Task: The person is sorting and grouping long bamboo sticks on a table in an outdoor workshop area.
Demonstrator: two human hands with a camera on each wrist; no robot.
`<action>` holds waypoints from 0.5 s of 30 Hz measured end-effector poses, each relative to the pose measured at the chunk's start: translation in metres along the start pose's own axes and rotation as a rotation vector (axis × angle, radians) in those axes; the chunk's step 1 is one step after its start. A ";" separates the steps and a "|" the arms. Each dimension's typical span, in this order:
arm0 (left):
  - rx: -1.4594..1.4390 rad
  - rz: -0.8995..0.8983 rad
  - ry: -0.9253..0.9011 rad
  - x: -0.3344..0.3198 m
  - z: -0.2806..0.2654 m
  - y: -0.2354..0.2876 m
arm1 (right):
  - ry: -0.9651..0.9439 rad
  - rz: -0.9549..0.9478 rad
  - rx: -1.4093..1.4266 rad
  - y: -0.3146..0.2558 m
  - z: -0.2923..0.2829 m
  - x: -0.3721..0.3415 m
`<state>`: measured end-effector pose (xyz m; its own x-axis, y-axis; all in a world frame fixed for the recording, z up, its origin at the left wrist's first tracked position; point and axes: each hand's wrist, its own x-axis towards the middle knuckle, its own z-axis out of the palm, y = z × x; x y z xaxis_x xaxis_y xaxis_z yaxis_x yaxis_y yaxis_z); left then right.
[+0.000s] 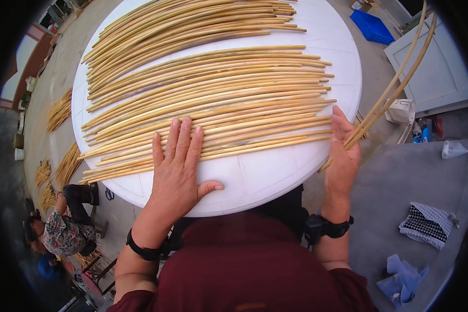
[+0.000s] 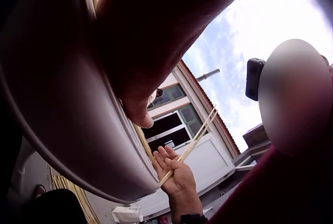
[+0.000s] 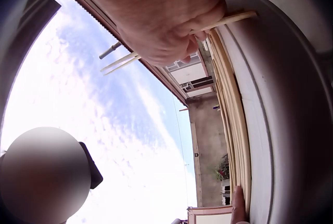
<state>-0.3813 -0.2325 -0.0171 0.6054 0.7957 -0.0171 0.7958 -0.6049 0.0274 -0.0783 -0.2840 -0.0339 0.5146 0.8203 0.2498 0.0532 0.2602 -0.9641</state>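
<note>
Slender yellow-tan sticks point(image 1: 218, 112) lie side by side in rows across a round white table point(image 1: 275, 161). My left hand point(image 1: 177, 166) rests palm down on the near row, its fingers straight and a little spread, thumb out over the bare tabletop. At the table's right edge, my right hand point(image 1: 343, 156) holds two long bent sticks point(image 1: 390, 93) under its thumb. Those sticks rise up and away to the right, and a short end pokes out below the hand. In the left wrist view, the right hand's fingers point(image 2: 162, 156) point toward the stick ends at the rim.
More stick bundles point(image 1: 67, 164) lie on the ground at left, near a seated person in a floral top point(image 1: 62, 231). A blue crate point(image 1: 372, 26), a white door panel point(image 1: 437, 67) and a patterned cloth bag point(image 1: 429, 224) are off to the right.
</note>
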 end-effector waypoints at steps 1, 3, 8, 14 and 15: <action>-0.078 0.013 0.033 0.001 -0.004 0.000 | 0.030 0.003 0.000 -0.001 0.002 -0.001; -0.215 0.096 0.153 0.001 -0.006 -0.004 | 0.099 0.018 -0.011 0.001 -0.002 -0.002; -0.304 -0.006 0.544 -0.013 -0.006 -0.018 | 0.167 -0.021 -0.009 0.001 -0.028 0.001; -0.234 -0.047 0.529 -0.015 0.000 -0.027 | 0.165 0.000 0.020 -0.003 -0.046 -0.004; -0.224 -0.053 0.516 -0.015 -0.001 -0.025 | 0.163 0.027 -0.003 -0.004 -0.047 -0.006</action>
<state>-0.4106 -0.2289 -0.0170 0.4359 0.7708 0.4647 0.7691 -0.5871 0.2524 -0.0417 -0.3139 -0.0356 0.6481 0.7331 0.2062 0.0400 0.2376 -0.9705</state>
